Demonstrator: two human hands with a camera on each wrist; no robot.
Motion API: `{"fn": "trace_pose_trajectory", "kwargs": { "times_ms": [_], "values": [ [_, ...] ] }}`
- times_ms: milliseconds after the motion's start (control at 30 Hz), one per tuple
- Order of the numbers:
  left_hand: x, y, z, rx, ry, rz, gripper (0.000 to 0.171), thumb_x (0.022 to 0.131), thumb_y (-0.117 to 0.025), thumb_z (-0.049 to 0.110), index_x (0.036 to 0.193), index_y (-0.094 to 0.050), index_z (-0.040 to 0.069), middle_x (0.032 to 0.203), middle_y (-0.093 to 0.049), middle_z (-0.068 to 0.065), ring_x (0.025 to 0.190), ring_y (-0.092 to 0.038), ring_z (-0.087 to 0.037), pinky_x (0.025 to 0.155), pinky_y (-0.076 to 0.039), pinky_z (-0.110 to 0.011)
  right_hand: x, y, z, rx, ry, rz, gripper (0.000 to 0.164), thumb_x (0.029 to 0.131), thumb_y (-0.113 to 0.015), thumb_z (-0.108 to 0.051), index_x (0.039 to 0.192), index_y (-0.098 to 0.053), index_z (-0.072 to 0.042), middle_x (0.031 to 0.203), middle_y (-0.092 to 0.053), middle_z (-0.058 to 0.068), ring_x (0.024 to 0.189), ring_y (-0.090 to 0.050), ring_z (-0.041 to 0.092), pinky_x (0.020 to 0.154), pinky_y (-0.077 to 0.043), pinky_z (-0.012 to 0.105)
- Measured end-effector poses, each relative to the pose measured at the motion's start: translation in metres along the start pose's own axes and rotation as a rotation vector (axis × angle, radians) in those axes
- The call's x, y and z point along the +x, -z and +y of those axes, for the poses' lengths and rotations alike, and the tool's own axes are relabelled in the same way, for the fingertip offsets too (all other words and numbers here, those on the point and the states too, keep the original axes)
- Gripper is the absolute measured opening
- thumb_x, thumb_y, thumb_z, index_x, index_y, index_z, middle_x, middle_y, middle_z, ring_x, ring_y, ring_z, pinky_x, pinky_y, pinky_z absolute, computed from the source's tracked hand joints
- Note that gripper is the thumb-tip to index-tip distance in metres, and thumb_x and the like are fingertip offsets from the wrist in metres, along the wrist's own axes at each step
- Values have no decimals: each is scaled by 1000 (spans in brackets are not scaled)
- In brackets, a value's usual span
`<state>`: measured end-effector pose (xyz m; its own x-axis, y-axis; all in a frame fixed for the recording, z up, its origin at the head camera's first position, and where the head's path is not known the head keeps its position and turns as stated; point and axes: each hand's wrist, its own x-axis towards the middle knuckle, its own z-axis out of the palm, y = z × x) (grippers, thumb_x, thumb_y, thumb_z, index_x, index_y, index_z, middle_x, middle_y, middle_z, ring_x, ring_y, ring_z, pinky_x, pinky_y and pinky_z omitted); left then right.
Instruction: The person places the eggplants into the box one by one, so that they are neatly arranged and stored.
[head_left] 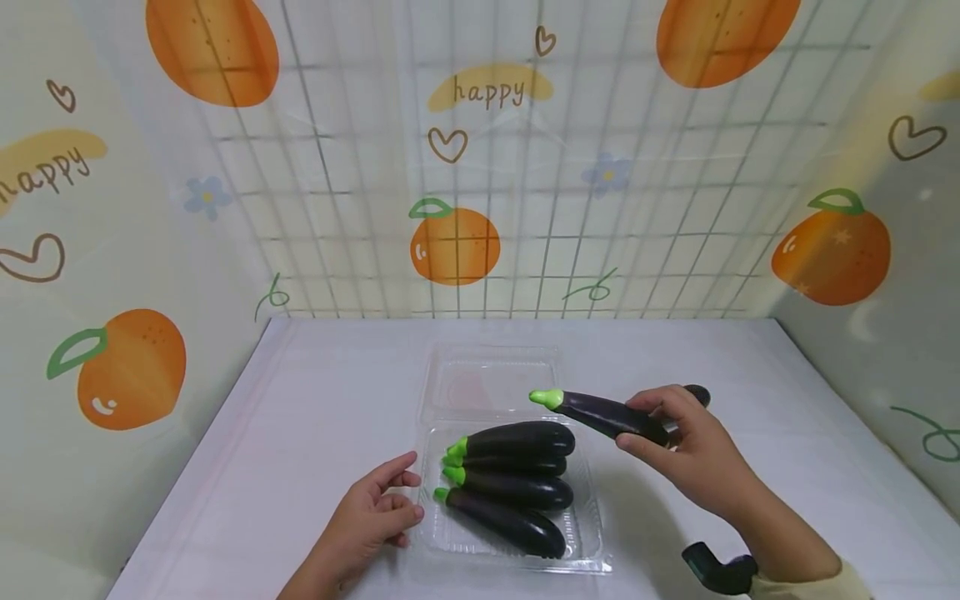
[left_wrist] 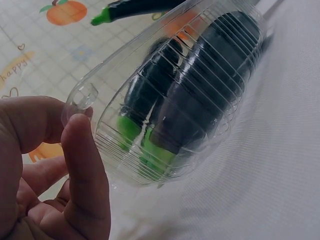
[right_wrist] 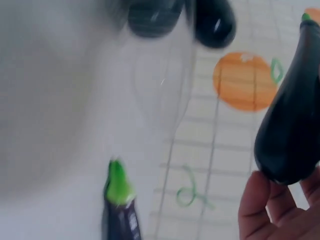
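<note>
My right hand (head_left: 693, 454) grips a dark purple eggplant (head_left: 603, 415) by its thick end, fingers on top and thumb beneath. The held eggplant points left, its green stem over the back right of a clear plastic clamshell box (head_left: 592, 533). Inside the box, several eggplants (head_left: 517, 492) lie side by side, green stems to the left. At the box's left edge is my left hand (head_left: 375, 508); in the left wrist view its thumb (left_wrist: 85, 165) and forefinger pinch the rim corner. The right wrist view shows the held eggplant's rounded end (right_wrist: 287, 155) at the fingertips.
The box's clear lid (head_left: 491, 383) lies folded open toward the back. Another eggplant (right_wrist: 122, 215) lies on the white tabletop; in the head view its dark end (head_left: 699, 394) shows behind my right hand. A grid wall with printed fabric (head_left: 510, 250) closes off the back.
</note>
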<state>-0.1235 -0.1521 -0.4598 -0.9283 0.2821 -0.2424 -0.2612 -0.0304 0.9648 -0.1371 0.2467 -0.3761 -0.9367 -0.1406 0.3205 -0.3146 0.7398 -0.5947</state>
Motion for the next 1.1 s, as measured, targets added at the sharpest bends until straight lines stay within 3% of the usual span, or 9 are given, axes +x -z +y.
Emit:
{"fn": "trace_pose_trajectory", "kwargs": {
  "times_ms": [233, 467, 733, 933, 1100],
  "values": [
    [1, 1, -1, -4, -9, 2, 76, 87, -74, 3, 155, -40, 8, 129, -50, -14, 80, -57, -10, 61, -54, -26, -8, -19, -29, 21, 43, -43, 34, 85, -83, -31, 113, -65, -23, 110, -61, -3, 84, -54, 7, 65, -49, 22],
    [0, -1, -2, -1, -12, -4, 76, 87, -74, 4, 155, -40, 7, 129, -50, -14, 81, -57, -10, 61, -54, -26, -19, -48, -40, 27, 73, -61, 35, 84, -83, -37, 112, -65, -27, 112, -63, -9, 89, -54, 5, 67, -49, 23],
    [0, -1, -3, -1, -10, -2, 76, 87, -74, 4, 155, -40, 8, 129, -50, -14, 80, -57, -10, 61, -55, -26, -19, -70, -50, -125, 120, -75, 35, 83, -82, -46, 110, -66, -32, 110, -59, -18, 99, -60, 5, 81, -55, 30],
    [-2, -1, -1, 4, -19, -15, 76, 88, -73, 3, 155, -38, 5, 128, -49, -14, 78, -56, -8, 60, -54, -25, -18, -82, -52, -236, 250, -42, 35, 81, -82, -47, 108, -67, -30, 104, -58, -19, 95, -60, 4, 79, -53, 32],
    [-2, 0, 0, 4, -20, -11, 76, 88, -73, 3, 155, -39, 6, 128, -50, -14, 78, -56, -8, 60, -54, -25, -18, -89, -53, -330, 239, -48, 38, 78, -83, -51, 107, -68, -32, 101, -57, -19, 94, -58, 6, 75, -48, 32]
  ]
}}
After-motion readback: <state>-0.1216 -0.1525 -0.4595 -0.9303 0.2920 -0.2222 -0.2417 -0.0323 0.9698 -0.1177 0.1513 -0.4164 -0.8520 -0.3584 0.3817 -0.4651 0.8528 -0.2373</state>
